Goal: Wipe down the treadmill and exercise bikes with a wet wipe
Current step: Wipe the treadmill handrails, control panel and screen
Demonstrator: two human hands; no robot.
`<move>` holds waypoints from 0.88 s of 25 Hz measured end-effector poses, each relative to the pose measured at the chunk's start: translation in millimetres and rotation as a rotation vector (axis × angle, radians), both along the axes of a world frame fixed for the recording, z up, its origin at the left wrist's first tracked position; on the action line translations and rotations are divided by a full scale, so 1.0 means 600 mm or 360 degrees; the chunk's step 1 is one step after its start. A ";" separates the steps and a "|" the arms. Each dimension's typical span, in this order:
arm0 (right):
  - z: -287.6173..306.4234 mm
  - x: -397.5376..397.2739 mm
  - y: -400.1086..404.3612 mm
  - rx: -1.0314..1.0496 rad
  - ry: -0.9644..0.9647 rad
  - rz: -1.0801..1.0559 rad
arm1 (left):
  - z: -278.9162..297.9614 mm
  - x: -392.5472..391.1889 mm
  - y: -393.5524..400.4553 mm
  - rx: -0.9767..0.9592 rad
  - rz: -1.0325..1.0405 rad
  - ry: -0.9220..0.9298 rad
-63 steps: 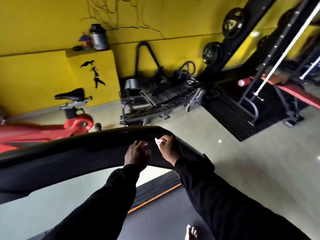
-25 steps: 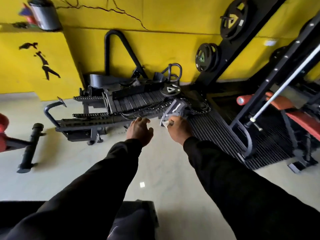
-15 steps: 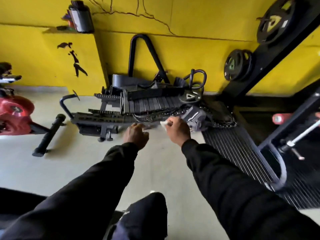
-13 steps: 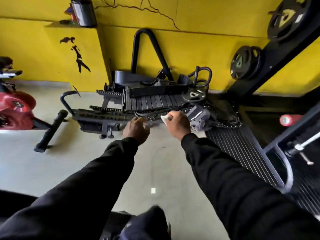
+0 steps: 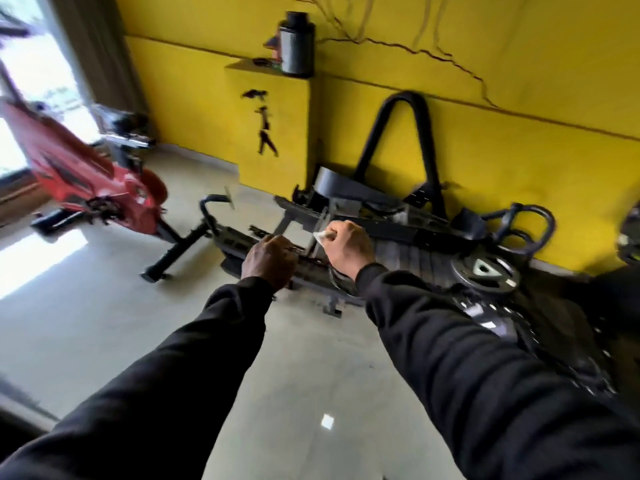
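Note:
My right hand is held out in front of me, its fingers curled round a small white wet wipe that sticks out at the thumb side. My left hand hangs beside it with loosely curled fingers and holds nothing. A red exercise bike stands at the left on the floor, some way from both hands, its black foot bar pointing toward me. The treadmill is out of view.
A heap of black machine parts lies on the floor against the yellow wall, behind my hands. A weight plate lies at its right end. A dark canister stands on a yellow ledge. Bright window at far left.
The treadmill rail I was wiping has left the view. My view has swung left, bringing the red bike closer in. Both hands stay raised, the wipe still in my right hand.

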State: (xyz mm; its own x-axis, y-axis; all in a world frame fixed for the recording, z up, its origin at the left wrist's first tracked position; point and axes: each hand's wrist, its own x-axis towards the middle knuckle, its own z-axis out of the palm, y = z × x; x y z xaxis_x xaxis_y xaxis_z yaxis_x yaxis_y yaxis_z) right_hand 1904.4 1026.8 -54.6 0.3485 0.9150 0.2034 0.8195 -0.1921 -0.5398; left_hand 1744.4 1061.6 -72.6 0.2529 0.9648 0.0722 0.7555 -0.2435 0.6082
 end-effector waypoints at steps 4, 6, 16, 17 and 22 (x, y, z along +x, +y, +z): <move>-0.002 -0.048 0.167 0.0013 0.0035 0.0346 | 0.000 -0.058 0.113 -0.0051 0.0362 0.0013; -0.001 -0.074 0.238 0.0017 0.0091 0.0546 | -0.003 -0.085 0.155 -0.0031 0.0588 0.0030; 0.048 -0.412 0.392 0.0134 0.0634 0.1658 | 0.068 -0.359 0.138 0.0056 0.1785 0.0131; 0.044 -0.448 0.392 0.0097 0.0645 0.1739 | 0.067 -0.386 0.127 0.0059 0.1869 0.0128; 0.037 -0.645 0.383 -0.0034 0.0729 0.2115 | 0.051 -0.540 0.093 0.0178 0.2295 0.0121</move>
State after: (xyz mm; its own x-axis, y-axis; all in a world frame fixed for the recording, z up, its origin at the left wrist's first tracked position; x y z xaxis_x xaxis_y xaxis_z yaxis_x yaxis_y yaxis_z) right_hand 1517.2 1256.8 -32.5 -0.7365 0.6106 0.2910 0.1477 0.5649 -0.8118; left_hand 1420.2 1117.5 -42.0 -0.9091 0.3689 0.1934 0.4087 0.7002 0.5854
